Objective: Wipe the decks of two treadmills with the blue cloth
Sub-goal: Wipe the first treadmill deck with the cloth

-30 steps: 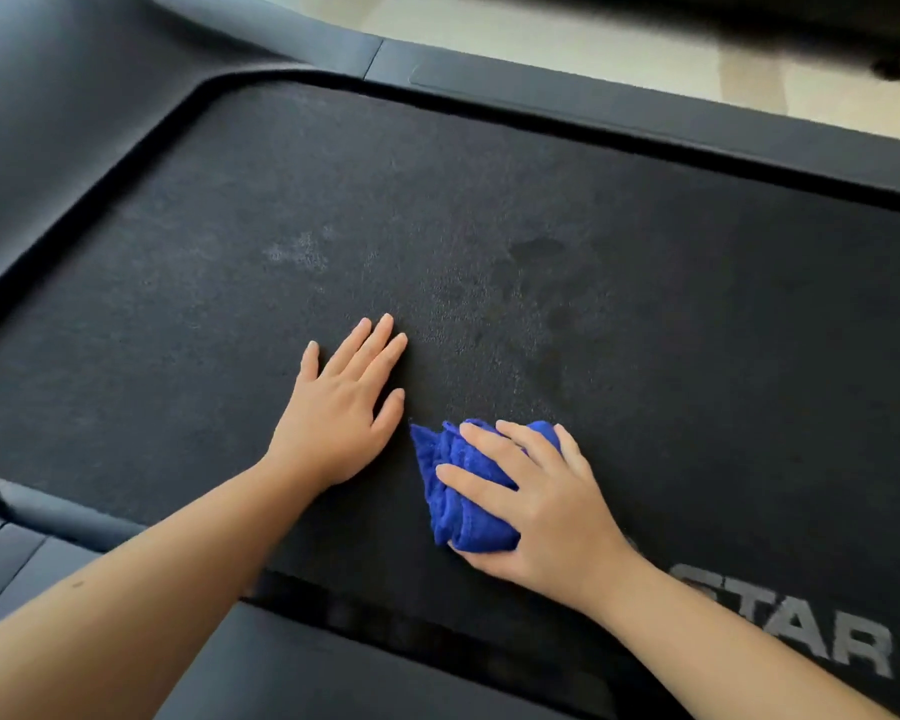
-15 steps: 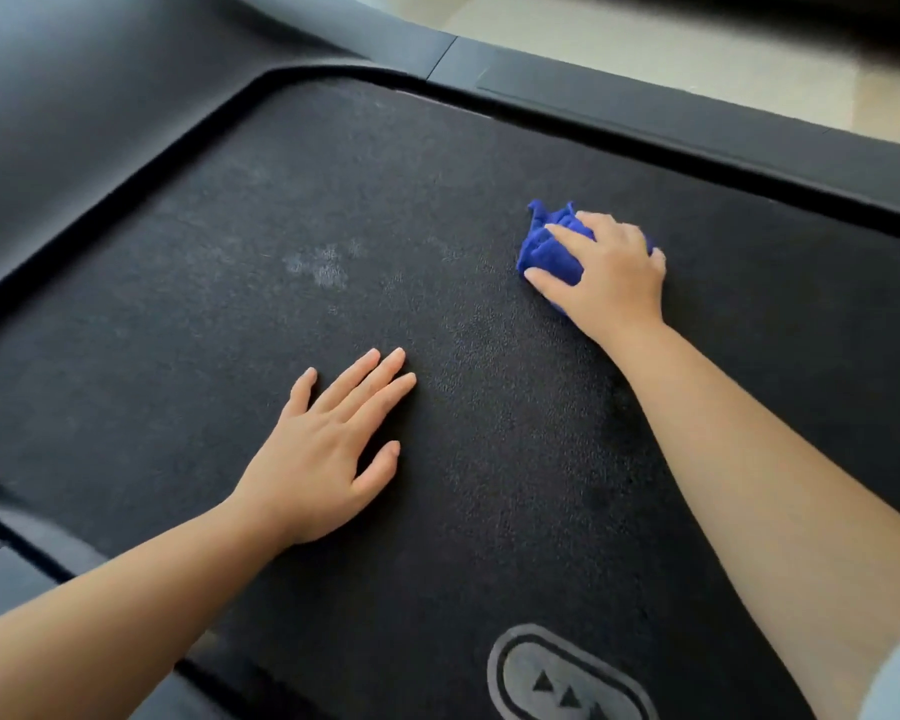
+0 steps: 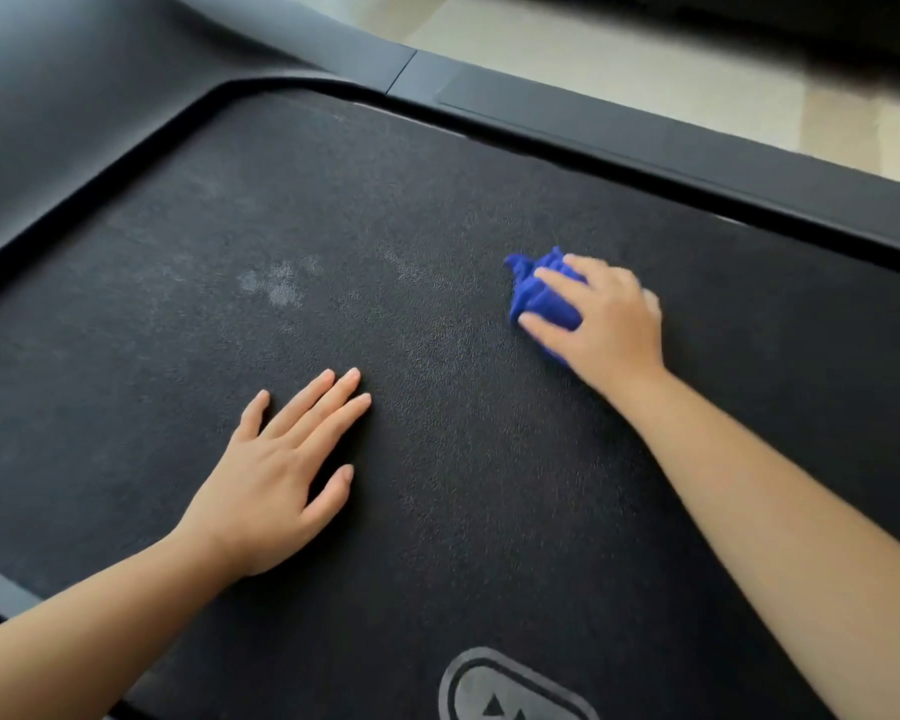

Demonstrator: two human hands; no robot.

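A black textured treadmill deck (image 3: 437, 433) fills most of the view. My right hand (image 3: 606, 319) presses a bunched blue cloth (image 3: 539, 293) onto the deck at the right, near the far side rail; the cloth sticks out to the left of my fingers. My left hand (image 3: 281, 475) lies flat on the deck at the lower centre-left, fingers spread, holding nothing. A pale dusty smudge (image 3: 276, 285) marks the belt to the left of the cloth.
A dark side rail (image 3: 671, 148) runs along the far edge of the deck, with pale floor tiles (image 3: 645, 59) beyond it. The motor cover (image 3: 74, 122) rises at the upper left. A grey oval logo (image 3: 510, 693) is printed at the bottom edge.
My right hand swept the cloth from the near edge up across the belt, then pulled it back a little toward me. The left hand stayed planted.
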